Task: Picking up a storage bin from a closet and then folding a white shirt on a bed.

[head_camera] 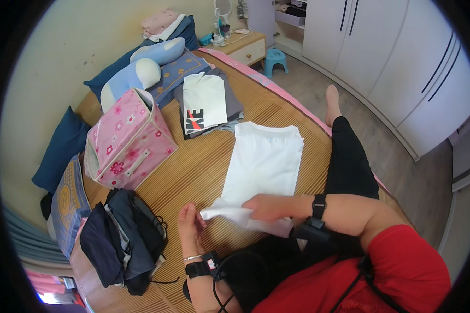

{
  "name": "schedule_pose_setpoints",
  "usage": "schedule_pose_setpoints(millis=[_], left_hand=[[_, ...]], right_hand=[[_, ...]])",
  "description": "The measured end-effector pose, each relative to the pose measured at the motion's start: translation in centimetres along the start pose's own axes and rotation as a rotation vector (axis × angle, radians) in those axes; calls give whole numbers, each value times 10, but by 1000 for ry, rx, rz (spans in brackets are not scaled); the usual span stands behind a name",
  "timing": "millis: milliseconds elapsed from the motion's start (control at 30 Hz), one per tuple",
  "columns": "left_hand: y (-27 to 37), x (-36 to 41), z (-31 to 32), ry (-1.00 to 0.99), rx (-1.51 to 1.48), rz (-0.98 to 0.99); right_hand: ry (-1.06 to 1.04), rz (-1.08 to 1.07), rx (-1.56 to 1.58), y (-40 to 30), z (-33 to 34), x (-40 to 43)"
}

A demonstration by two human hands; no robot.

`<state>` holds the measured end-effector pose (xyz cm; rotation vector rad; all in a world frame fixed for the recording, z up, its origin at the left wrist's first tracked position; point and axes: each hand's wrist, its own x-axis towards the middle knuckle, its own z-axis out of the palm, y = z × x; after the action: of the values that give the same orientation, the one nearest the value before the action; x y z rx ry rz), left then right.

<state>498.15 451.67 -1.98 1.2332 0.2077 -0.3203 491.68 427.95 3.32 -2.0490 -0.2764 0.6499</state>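
A white T-shirt [264, 162] lies partly spread on the bed mat in front of me, its neckline facing away. My right hand [260, 206] grips the near part of the shirt, where the fabric is lifted and bunched. The loose corner of that raised fabric reaches my left hand [192, 219], just to the left. The left fingers are curled beside the corner; whether they pinch it is not clear. Both wrists wear black straps with small devices.
A pink flowered storage box [131, 144] stands left of centre. Near it lie a pile of dark clothes [123, 238] and a folded stack topped by a printed white shirt [205, 101]. Plush pillows [129, 80] line the wall. A blue stool [275, 62] stands beside the nightstand [244, 49].
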Motion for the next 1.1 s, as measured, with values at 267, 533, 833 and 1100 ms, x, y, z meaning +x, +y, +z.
schedule_pose_setpoints(millis=[267,533,833,1100], left_hand=[[-8,4,1,-59,119,-88],[-17,13,9,-56,209,-172],[-20,19,12,-83,259,-200],[-17,16,14,-106,254,-207]], right_hand=[[267,142,-104,14,-142,3],[808,132,-220,110,-166,7],[495,196,-709,79,-8,26],[560,204,-687,103,-23,42]])
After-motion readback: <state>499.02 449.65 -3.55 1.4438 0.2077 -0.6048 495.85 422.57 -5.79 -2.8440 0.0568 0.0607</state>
